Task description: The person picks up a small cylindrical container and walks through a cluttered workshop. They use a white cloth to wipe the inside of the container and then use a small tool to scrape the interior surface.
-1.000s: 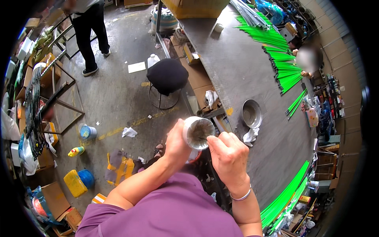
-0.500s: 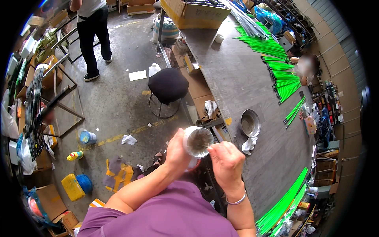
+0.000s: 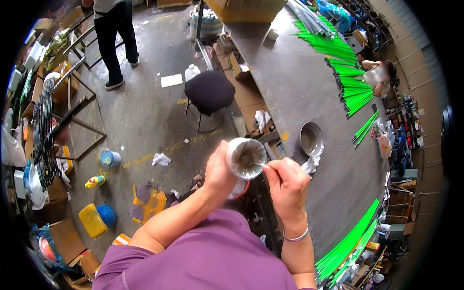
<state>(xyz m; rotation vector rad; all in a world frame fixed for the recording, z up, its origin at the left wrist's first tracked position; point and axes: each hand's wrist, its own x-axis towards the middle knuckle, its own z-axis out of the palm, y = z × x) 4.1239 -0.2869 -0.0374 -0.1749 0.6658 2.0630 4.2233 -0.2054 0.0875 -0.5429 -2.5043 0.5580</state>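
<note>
Above the table's near left edge, my left hand (image 3: 220,166) is wrapped round the side of a white cup (image 3: 232,153). The cup's mouth is tipped up toward me and shows a murky grey-brown substance (image 3: 248,155) inside. My right hand (image 3: 288,182) pinches a thin metallic stirrer (image 3: 258,165) between thumb and fingers. Its far end goes over the cup's right rim into the contents, where its tip cannot be made out. On the table just beyond my right hand stands a round metal bowl (image 3: 312,138), with a crumpled white tissue (image 3: 311,165) beside it.
Bundles of green rods (image 3: 355,89) lie along the far side of the grey table (image 3: 290,96), more green rods (image 3: 353,237) at its near right. A black stool (image 3: 210,92) stands left of the table. One person (image 3: 113,43) stands at far left, another (image 3: 379,75) across the table.
The cup and both my hands have shifted slightly; the right hand has moved a little right, still pinching the stirrer. The whole view has turned slightly. The person across the table has moved an arm.
</note>
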